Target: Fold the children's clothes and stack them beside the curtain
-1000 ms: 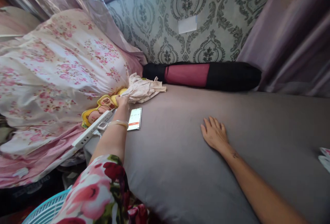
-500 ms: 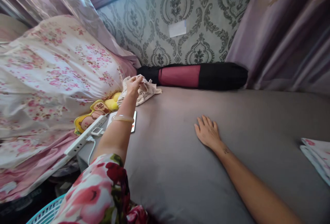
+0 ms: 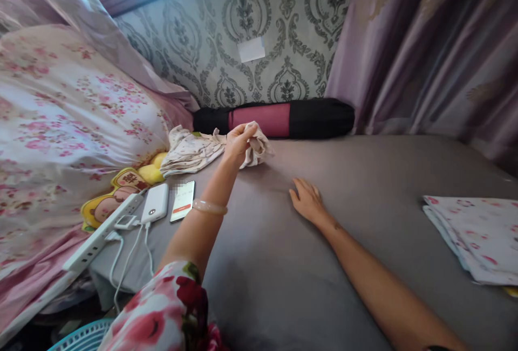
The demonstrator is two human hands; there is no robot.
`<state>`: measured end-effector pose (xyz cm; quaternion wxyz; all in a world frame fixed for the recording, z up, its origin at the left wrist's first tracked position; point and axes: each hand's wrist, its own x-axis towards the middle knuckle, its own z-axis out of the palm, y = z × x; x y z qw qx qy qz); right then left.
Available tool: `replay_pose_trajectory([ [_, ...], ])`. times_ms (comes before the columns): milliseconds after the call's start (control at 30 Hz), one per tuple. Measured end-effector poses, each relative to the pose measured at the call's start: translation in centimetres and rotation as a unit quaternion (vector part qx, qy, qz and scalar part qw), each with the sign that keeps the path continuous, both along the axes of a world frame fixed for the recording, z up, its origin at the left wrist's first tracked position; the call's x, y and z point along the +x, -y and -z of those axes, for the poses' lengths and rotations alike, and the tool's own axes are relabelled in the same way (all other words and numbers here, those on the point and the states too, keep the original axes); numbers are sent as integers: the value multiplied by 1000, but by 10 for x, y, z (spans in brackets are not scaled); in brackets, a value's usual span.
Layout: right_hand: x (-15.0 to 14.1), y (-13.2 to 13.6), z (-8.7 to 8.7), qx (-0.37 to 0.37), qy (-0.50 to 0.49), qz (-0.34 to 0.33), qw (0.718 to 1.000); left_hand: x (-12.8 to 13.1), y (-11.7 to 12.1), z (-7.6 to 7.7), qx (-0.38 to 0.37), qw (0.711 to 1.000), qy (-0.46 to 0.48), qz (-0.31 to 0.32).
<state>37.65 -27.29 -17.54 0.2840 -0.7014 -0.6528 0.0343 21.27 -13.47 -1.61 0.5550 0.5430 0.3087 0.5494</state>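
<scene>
My left hand is closed on a crumpled cream cloth garment, held just above the grey bed sheet. Its exact kind cannot be made out. Left of that hand lies a heap of pale, small-patterned clothes. My right hand rests palm down on the sheet, fingers stretched out and holding nothing. A bracelet circles my left wrist, and beside it lies a phone with a lit screen.
A white power bank and a power strip with cables sit at the left edge, near yellow plush toys. A black and red long bag lies along the wall. Folded printed cloth is at right. A blue basket stands below.
My left hand has moved right from the heap, carrying the cream garment away from the other clothes. My right hand stays on the sheet. The view has turned rightward.
</scene>
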Motion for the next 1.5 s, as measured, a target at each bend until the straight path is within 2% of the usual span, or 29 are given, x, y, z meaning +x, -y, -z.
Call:
replay_pose_trajectory([
  [100,3,-5,-12,106,-124,-15,986,18,20,2,8,999,-7,43],
  [233,2,-8,-36,240,-241,-8,940,38,47,3,36,992,-35,112],
  [333,-1,-6,-46,269,-282,10,921,49,64,5,66,981,-46,176],
  [433,0,-7,-44,257,-324,34,910,56,73,9,95,972,-56,209],
  [500,5,-10,-37,241,-368,47,897,56,74,15,99,975,-60,190],
  [567,10,-14,-31,235,-416,54,877,54,74,24,91,984,-63,141],
  [667,18,-19,-26,238,-472,69,846,48,76,45,71,990,-79,89],
  [800,24,-22,-26,216,-529,99,815,46,84,85,55,973,-168,151],
  [867,27,-23,-27,205,-558,111,797,47,87,105,96,960,-221,143],
  [933,30,-24,-27,195,-592,124,772,50,86,121,155,950,-258,85],
  [1000,33,-24,-28,184,-626,135,746,51,83,129,211,936,-282,25],
  [1067,34,-23,-30,174,-646,136,731,51,78,131,256,920,-296,-15],
  [1200,36,-21,-34,167,-650,119,732,52,72,126,282,907,-313,-29],
  [1267,37,-21,-35,169,-626,114,752,54,71,123,281,908,-312,-17],
  [1367,41,-20,-37,176,-565,109,799,57,70,119,262,923,-283,7],
  [1500,53,-15,-51,198,-512,95,830,52,65,105,165,954,-249,2],
])
